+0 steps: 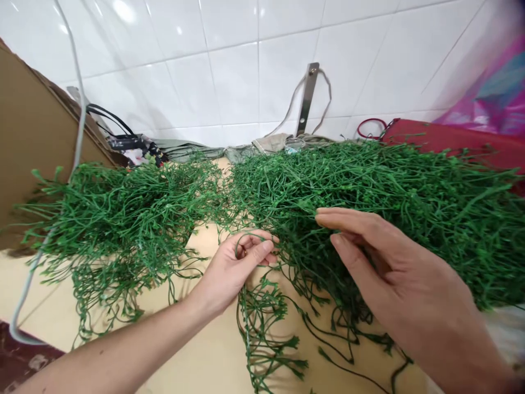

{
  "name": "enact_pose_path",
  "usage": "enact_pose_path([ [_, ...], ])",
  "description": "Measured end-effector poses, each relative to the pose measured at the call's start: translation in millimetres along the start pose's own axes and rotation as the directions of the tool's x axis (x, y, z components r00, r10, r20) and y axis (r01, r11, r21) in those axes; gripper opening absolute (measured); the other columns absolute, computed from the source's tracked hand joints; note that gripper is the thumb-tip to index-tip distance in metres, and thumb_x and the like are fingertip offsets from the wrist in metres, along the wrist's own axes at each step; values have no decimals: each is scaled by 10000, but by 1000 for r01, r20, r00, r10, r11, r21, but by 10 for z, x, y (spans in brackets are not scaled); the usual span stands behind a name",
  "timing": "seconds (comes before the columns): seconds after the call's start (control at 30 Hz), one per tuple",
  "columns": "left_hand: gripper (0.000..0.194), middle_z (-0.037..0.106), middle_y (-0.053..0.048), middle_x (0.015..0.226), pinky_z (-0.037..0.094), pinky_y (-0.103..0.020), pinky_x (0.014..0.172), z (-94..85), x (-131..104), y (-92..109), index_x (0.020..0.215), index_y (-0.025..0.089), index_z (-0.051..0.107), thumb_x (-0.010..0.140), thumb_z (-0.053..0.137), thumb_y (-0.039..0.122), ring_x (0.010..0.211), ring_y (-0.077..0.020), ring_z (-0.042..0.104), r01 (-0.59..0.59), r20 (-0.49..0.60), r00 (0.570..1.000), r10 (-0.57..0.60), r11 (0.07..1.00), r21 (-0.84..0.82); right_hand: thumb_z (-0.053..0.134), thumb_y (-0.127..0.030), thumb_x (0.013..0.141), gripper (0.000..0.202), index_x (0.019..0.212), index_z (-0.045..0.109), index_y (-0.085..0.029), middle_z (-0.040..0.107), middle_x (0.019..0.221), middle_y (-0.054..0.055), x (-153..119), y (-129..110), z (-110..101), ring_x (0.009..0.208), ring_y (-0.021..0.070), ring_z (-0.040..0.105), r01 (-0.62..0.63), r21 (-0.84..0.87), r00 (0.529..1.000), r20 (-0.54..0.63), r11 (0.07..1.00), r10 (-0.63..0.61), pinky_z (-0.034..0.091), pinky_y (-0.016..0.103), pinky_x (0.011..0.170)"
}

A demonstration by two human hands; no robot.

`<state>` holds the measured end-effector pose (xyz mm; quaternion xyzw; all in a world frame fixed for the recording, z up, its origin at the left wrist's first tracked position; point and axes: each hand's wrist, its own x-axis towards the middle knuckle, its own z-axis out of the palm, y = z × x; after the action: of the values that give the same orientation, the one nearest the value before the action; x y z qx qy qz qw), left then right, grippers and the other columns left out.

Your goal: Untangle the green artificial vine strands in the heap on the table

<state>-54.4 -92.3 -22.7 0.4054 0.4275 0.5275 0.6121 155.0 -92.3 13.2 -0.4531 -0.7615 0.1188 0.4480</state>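
My left hand (pixel 246 257) is closed, thumb against fingers, on a thin green plastic stem that loops over the fingers. From below this hand a branched sprig of artificial greenery (pixel 266 334) hangs or lies along the tabletop. My right hand (pixel 394 279) is held over the front of the large right-hand heap of green plastic stems (pixel 369 175). Its thumb and forefinger are a little apart, and nothing shows between them. A smaller heap of the same greenery (pixel 135 208) lies to the left of my left hand.
A cardboard box (pixel 36 120) stands at the left, with a white cable (pixel 77 93) running down before it. Behind the heaps are a floral bag (pixel 137 150), grey-green cloth and a metal strip (pixel 307 98) against the tiled wall. A red bag (pixel 443 142) and pink plastic are at the right.
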Motion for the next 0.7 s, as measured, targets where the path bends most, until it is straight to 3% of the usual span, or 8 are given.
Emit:
enact_pose_path([
  [0.07,227,712,-6,761,535,-221,705,-10,5,-7,900,180,755,779,832,357,705,-123,678,-23,-14,1000,23,999,36,535,-204,971,237,1119,701,-287,739,1113,44,3,-20,13,1034,220,690,114,-154,990,-64,981,-125,555,415,976],
  [0.13,208,708,-5,754,540,-229,705,-20,-1,1,906,183,755,794,819,346,698,-129,678,-59,-21,998,60,996,61,536,-197,970,211,1071,706,-272,744,1035,53,-10,-49,49,978,222,685,150,-190,984,-66,970,-165,561,415,921],
  [0.27,188,706,3,725,522,-207,662,-17,-48,58,885,202,759,797,814,359,669,-119,659,-122,28,992,120,988,90,608,-287,941,154,1070,683,-248,733,1001,60,-68,-108,166,953,230,671,94,-81,995,51,992,-90,565,390,834],
  [0.37,163,724,-7,771,511,-195,664,-6,-90,101,859,207,764,811,803,358,691,-114,657,-166,87,984,156,977,131,607,-227,931,94,986,682,-238,726,919,39,-99,-122,240,889,210,656,75,-39,988,135,996,-69,552,361,797],
  [0.47,131,745,-16,853,525,-212,723,-9,-98,106,890,217,761,855,764,344,746,-124,685,-207,107,975,194,971,117,520,-183,968,174,961,686,-236,719,902,32,-96,-133,251,863,187,650,38,18,986,164,999,-40,541,331,782],
  [0.7,134,774,-24,948,542,-238,739,1,-58,60,923,218,730,890,728,349,840,-155,724,-154,136,979,153,988,-7,452,-251,1000,239,982,690,-245,721,856,6,-70,-162,252,745,144,662,-160,133,966,224,978,128,534,257,683],
])
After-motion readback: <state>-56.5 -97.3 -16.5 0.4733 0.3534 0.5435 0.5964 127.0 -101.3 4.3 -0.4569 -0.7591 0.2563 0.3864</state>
